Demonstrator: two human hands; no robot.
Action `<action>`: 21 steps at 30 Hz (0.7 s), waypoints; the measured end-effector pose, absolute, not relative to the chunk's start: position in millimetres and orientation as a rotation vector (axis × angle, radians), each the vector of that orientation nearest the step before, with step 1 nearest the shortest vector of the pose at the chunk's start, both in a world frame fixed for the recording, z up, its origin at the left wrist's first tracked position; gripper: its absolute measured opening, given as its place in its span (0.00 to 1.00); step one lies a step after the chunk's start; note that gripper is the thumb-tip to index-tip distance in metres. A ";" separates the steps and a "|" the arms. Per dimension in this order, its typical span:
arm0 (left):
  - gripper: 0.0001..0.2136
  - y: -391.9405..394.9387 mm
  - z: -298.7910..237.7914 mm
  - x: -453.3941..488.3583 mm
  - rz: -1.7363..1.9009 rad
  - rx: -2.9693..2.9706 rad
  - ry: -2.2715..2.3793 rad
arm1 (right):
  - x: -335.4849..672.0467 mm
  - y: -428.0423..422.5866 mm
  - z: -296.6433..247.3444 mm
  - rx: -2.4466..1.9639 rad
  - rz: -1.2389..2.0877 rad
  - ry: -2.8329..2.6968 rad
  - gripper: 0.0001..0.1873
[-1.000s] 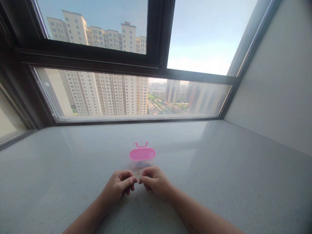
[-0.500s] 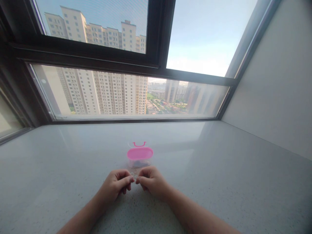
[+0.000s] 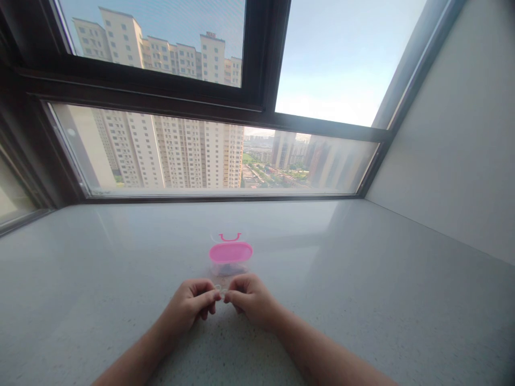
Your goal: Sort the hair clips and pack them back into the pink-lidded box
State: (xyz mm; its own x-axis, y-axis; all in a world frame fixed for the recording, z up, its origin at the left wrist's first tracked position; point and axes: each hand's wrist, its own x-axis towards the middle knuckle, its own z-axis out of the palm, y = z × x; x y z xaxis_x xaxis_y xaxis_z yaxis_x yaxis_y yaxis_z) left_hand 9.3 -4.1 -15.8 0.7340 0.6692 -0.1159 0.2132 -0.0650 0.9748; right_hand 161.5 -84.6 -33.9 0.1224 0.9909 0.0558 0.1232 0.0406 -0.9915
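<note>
Between my fingertips are some small pale loops [image 3: 223, 292], too small to name more exactly. My left hand [image 3: 191, 304] pinches them from the left with thumb and forefinger, the other fingers curled under. From the right, my right hand [image 3: 251, 300] has its thumb and forefinger closed on the same loops. The two pinches are almost touching, just above the speckled pale surface. Right behind my hands stands a small clear plastic box [image 3: 215, 268] with a pink rim [image 3: 230, 252]; something dark lies inside it. A clear lid with a pink handle [image 3: 230, 238] shows just behind the box.
A wide, pale speckled sill [image 3: 362, 279] stretches out under my forearms. Beyond the box, a dark-framed window [image 3: 257, 99] looks out on tall buildings. A white wall [image 3: 450, 161] rises on the right.
Almost nothing differs. My hands keep the same pinch on the loops, and the view has shifted only slightly.
</note>
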 end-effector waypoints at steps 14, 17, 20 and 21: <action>0.12 -4.7 -16.4 8.5 0.440 1.650 0.717 | 160.9 -84.1 -34.5 -1.349 0.998 -1.226 0.07; 0.12 -5.0 -16.1 8.8 0.438 1.648 0.725 | 160.2 -84.8 -31.6 -1.354 1.000 -1.235 0.07; 0.12 -5.2 -14.9 8.9 0.442 1.644 0.721 | 160.1 -85.2 -30.4 -1.365 0.998 -1.232 0.07; 0.12 -5.1 -14.8 8.8 0.440 1.640 0.718 | 160.1 -85.2 -30.5 -1.369 0.998 -1.229 0.07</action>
State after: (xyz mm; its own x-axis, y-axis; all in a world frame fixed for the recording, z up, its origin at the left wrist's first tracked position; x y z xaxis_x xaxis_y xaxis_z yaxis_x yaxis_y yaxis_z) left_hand 8.8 -5.1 -14.8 0.7352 0.6695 -0.1057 0.2100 -0.0768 0.9747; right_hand 160.1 -85.2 -30.5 0.1420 0.9890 0.0417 0.1623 0.0182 -0.9866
